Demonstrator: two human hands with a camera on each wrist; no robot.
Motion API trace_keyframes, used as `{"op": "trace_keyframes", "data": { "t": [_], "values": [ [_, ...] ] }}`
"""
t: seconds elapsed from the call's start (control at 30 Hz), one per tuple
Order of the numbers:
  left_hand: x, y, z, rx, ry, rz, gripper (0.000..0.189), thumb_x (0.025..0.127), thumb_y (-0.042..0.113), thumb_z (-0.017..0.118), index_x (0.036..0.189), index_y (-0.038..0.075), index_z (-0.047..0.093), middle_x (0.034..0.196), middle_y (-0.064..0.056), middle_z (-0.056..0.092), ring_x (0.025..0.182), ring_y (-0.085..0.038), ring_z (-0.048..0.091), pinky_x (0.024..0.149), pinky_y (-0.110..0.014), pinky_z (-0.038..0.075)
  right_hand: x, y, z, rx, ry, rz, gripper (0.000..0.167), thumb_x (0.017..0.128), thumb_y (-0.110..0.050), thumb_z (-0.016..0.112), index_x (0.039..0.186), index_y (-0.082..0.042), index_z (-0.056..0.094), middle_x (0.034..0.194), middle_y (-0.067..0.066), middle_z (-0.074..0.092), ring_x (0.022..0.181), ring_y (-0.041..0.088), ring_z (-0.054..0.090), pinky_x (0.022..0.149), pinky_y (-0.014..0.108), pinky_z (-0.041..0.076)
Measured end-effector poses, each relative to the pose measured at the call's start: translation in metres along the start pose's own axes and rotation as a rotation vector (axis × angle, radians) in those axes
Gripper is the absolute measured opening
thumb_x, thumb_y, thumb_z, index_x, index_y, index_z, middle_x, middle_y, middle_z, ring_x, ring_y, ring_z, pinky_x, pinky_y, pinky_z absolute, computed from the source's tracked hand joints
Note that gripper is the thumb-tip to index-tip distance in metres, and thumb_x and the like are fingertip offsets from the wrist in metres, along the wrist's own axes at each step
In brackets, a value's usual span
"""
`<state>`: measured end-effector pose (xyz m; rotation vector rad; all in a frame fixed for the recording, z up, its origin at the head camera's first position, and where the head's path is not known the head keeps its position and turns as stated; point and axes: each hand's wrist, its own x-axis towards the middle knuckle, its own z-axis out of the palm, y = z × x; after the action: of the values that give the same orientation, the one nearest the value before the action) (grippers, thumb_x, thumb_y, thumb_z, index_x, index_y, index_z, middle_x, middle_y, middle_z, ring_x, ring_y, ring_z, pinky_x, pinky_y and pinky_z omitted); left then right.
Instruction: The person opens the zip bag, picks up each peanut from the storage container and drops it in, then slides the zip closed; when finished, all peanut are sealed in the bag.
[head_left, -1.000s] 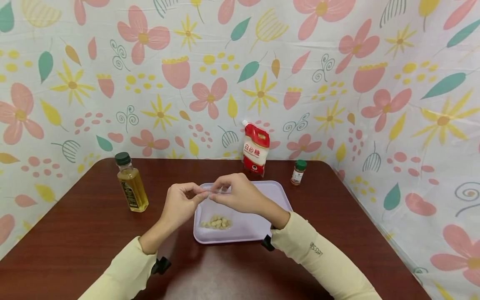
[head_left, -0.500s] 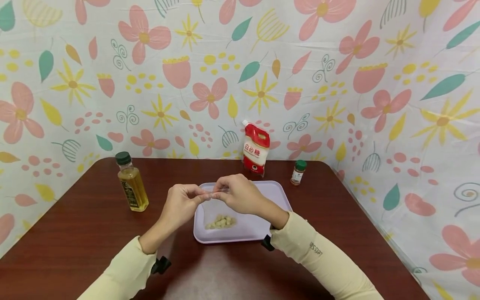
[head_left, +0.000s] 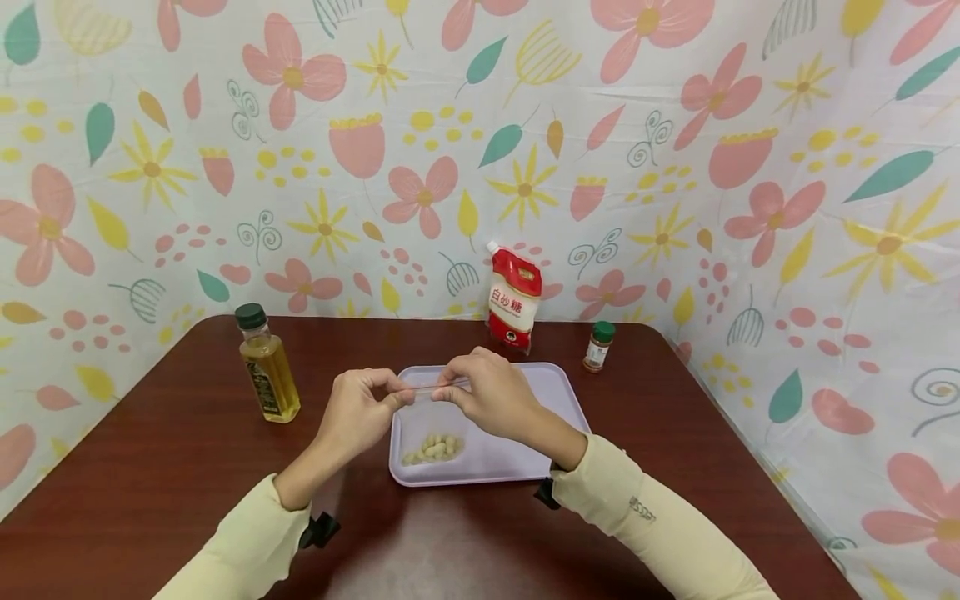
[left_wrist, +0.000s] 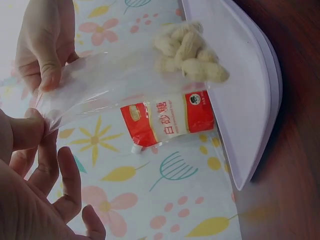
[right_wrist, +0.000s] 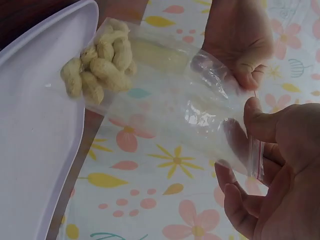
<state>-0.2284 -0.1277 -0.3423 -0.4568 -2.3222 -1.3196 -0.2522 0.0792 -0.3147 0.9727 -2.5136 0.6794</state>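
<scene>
A clear zip-seal bag (right_wrist: 200, 115) hangs by its top edge, with several unshelled peanuts (right_wrist: 107, 62) gathered at the bottom. My left hand (head_left: 362, 414) pinches one end of the seal strip between thumb and fingers. My right hand (head_left: 493, 393) pinches the same strip farther to the right, a short gap from the left fingertips. A reddish line marks the seal in the right wrist view. In the head view the peanuts appear over the left front of a pale purple tray (head_left: 510, 462); whether the bag touches it I cannot tell.
An oil bottle (head_left: 270, 375) with a dark green cap stands left on the brown table (head_left: 172, 467). Behind the tray is a red and white sugar pouch (head_left: 514, 300). A small green-capped jar (head_left: 598, 347) stands at right. Floral cloth (head_left: 420, 108) lines the back.
My right hand first came close to the left fingertips, then slid right along the seal, widening the gap. The peanuts swayed slightly right and back. My left hand stayed nearly still.
</scene>
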Motion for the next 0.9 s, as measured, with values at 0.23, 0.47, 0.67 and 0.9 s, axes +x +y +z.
{"op": "trace_keyframes", "data": {
  "t": [0.23,0.47,0.67,0.9],
  "values": [
    [-0.001,0.002,-0.002,0.002,-0.002,0.016,0.014,0.080,0.002,0.079,0.070,0.010,0.076,0.070,0.003,0.071,0.065,-0.013,0.058,0.053,-0.026,0.043,-0.007,0.005,-0.004,-0.010,0.038,-0.033,0.013,0.082,-0.032,0.080,0.084,-0.021,0.073,0.080,-0.012,0.067,0.077,0.008,0.052,0.062,0.025,0.044],
    [-0.002,0.002,-0.003,0.015,0.002,0.032,0.017,0.079,0.003,0.080,0.068,0.014,0.076,0.070,0.004,0.070,0.063,-0.013,0.052,0.052,-0.027,0.040,-0.014,0.011,-0.007,-0.021,0.049,-0.045,0.013,0.084,-0.033,0.077,0.084,-0.021,0.072,0.082,-0.012,0.067,0.079,0.008,0.053,0.062,0.025,0.044],
    [-0.005,0.002,-0.009,0.022,0.010,0.045,0.018,0.079,0.004,0.081,0.067,0.017,0.075,0.071,0.005,0.070,0.063,-0.011,0.051,0.053,-0.027,0.040,-0.019,0.012,-0.009,-0.021,0.055,-0.055,0.013,0.084,-0.033,0.076,0.085,-0.021,0.071,0.083,-0.011,0.066,0.082,0.013,0.057,0.063,0.026,0.045],
    [-0.011,0.000,-0.016,0.029,0.000,0.034,0.017,0.081,0.004,0.079,0.069,0.017,0.075,0.075,0.005,0.071,0.062,-0.012,0.052,0.052,-0.027,0.041,-0.022,0.012,-0.009,-0.020,0.057,-0.046,0.014,0.083,-0.034,0.077,0.084,-0.022,0.070,0.083,-0.011,0.064,0.081,0.013,0.056,0.062,0.026,0.044]
  ]
}}
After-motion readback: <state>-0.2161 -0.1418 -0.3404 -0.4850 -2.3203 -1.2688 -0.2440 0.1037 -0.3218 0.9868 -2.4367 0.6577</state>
